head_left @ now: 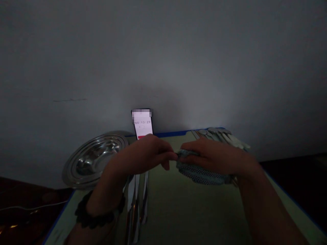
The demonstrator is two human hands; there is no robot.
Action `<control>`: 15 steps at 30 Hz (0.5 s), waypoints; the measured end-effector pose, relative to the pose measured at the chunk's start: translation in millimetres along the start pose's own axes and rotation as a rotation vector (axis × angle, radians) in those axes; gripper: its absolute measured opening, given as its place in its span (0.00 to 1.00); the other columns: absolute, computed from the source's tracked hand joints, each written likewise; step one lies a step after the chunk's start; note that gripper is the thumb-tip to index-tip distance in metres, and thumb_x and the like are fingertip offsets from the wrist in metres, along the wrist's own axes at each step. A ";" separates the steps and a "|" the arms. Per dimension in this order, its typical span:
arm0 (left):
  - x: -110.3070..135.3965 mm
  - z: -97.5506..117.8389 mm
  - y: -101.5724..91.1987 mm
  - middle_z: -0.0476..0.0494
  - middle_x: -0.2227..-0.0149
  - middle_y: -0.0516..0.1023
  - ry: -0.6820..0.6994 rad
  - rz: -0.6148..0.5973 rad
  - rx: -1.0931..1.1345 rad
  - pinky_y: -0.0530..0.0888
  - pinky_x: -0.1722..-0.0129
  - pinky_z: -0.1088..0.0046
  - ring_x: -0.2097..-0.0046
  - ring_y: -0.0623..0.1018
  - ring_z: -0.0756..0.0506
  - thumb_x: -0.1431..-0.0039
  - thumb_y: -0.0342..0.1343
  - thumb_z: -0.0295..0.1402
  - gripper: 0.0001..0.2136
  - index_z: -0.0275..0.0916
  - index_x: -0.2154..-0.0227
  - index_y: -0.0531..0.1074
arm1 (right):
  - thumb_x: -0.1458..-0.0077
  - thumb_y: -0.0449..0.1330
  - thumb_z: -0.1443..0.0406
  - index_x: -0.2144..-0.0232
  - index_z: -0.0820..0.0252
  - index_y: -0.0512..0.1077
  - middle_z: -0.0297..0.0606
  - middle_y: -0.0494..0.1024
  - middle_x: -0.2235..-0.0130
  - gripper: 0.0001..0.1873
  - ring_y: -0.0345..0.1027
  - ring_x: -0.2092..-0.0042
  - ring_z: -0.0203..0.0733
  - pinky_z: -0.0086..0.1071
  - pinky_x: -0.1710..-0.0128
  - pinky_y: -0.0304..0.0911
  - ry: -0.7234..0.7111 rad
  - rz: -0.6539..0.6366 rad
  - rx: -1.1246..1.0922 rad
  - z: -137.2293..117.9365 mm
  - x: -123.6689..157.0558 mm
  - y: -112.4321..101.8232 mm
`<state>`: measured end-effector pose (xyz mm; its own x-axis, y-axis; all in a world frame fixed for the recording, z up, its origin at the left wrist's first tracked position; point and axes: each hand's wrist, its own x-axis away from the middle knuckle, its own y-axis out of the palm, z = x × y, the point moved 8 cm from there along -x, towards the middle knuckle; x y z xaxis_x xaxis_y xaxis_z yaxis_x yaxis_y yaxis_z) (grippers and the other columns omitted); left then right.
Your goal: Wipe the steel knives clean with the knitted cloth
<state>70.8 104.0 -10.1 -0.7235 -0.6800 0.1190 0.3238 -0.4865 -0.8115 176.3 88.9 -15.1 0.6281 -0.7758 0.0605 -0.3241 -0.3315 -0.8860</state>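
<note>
My right hand is closed on a patterned cloth, which hangs below the fingers over the table. Thumb and fingertips of my left hand are pinched together right beside the cloth's left end. Something small and dark shows at those fingertips, too dim to name. Below my left wrist lie several metal knives, side by side with their handles toward me. Spoons and other cutlery lie in a row behind my right hand.
A round, shiny metal bowl stands at the table's left. Against the wall leans a phone with a lit timer screen. The pale green table has a blue edge. A white cable runs at far left.
</note>
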 end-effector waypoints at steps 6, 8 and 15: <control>7.1 -7.2 -19.7 0.52 0.72 0.79 0.017 0.146 0.067 0.67 0.70 0.81 0.70 0.75 0.53 0.39 0.49 0.37 0.12 0.39 0.69 0.76 | 0.39 0.49 0.56 0.66 0.58 0.71 0.33 0.74 0.69 0.16 0.66 0.69 0.35 0.29 0.70 0.55 -0.003 0.034 -0.032 6.3 6.9 -10.7; 10.2 -10.0 -23.0 0.52 0.71 0.78 0.008 0.149 0.056 0.68 0.70 0.81 0.69 0.75 0.53 0.39 0.50 0.36 0.10 0.39 0.67 0.75 | 0.39 0.49 0.56 0.66 0.58 0.71 0.33 0.74 0.69 0.15 0.67 0.69 0.35 0.28 0.70 0.56 -0.013 0.032 -0.048 4.7 8.1 -12.2; 14.9 3.1 -19.6 0.52 0.67 0.79 0.102 0.134 0.069 0.69 0.66 0.81 0.65 0.76 0.53 0.40 0.50 0.33 0.08 0.40 0.64 0.74 | 0.40 0.50 0.57 0.67 0.58 0.70 0.31 0.71 0.73 0.13 0.65 0.70 0.34 0.27 0.71 0.54 -0.043 -0.015 -0.045 -4.7 5.1 -6.8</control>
<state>55.5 101.7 9.4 -0.7281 -0.6837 -0.0490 0.4599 -0.4343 -0.7745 178.4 84.6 -6.6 0.6626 -0.7471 0.0527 -0.3455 -0.3673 -0.8636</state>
